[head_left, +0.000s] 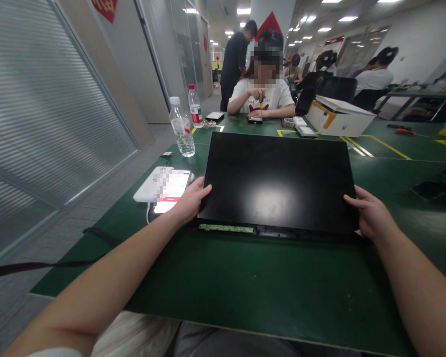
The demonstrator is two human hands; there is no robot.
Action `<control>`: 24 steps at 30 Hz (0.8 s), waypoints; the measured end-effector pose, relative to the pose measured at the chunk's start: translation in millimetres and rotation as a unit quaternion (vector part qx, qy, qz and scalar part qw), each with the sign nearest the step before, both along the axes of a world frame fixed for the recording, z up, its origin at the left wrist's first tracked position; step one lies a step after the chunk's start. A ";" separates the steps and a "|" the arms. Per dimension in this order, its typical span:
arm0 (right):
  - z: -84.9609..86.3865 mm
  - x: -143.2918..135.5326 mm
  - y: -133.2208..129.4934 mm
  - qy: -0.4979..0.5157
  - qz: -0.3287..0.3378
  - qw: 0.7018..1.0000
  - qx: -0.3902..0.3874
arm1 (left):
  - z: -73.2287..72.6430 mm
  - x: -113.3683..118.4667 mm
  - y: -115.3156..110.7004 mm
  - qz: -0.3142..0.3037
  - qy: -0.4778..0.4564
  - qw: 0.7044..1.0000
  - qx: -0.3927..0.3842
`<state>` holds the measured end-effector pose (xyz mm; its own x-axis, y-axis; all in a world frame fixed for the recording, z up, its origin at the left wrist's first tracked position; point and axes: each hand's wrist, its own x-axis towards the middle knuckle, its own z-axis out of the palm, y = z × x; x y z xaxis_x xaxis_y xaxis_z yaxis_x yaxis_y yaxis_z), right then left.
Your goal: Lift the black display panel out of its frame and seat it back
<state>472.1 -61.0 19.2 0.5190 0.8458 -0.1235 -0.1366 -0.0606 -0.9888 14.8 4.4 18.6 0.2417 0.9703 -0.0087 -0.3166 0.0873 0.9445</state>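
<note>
A flat black display panel (278, 183) is tilted up above the green table (267, 282), its dark glossy face towards me. Along its lower edge runs a strip of green circuit board (226, 228). My left hand (193, 199) grips the panel's left edge, thumb on the front face. My right hand (373, 210) holds the right edge the same way, with its thumb on the front. The fingers behind the panel are hidden on both sides.
Left of the panel lie a lit phone (172, 191) and a white device (152, 184). Two bottles (183, 130) (195, 106) stand behind them. Across the table a person (262, 94) works with a small tool. A white box (340, 116) sits at the back right.
</note>
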 end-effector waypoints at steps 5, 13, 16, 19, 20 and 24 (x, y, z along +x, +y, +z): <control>0.3 -2.1 -1.6 -0.004 0.000 1.000 -0.003 | 1.2 -1.5 -2.5 -0.022 0.001 0.999 0.023; -0.1 0.5 -3.1 0.005 0.025 1.000 -0.001 | 1.8 1.0 -2.7 -0.017 0.005 0.999 0.042; -1.2 0.8 -3.0 0.005 0.022 1.000 0.008 | 1.4 -0.2 -2.1 -0.015 0.006 1.000 0.026; -1.0 0.0 -3.3 0.010 0.024 1.000 0.009 | 1.2 -1.4 -1.9 -0.016 0.007 1.000 0.017; -0.5 -0.3 -3.4 0.012 0.025 1.000 0.009 | 1.2 -1.6 -1.9 -0.017 0.007 1.000 0.016; 1.8 -2.0 -3.6 0.012 0.022 1.000 0.006 | 1.3 -2.0 -2.2 -0.017 0.009 1.000 0.012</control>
<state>470.1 -64.6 20.9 0.4785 0.8692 -0.1249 -0.1579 -0.0547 -0.9859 12.8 2.2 19.9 0.2740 0.9617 0.0104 -0.2966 0.0742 0.9521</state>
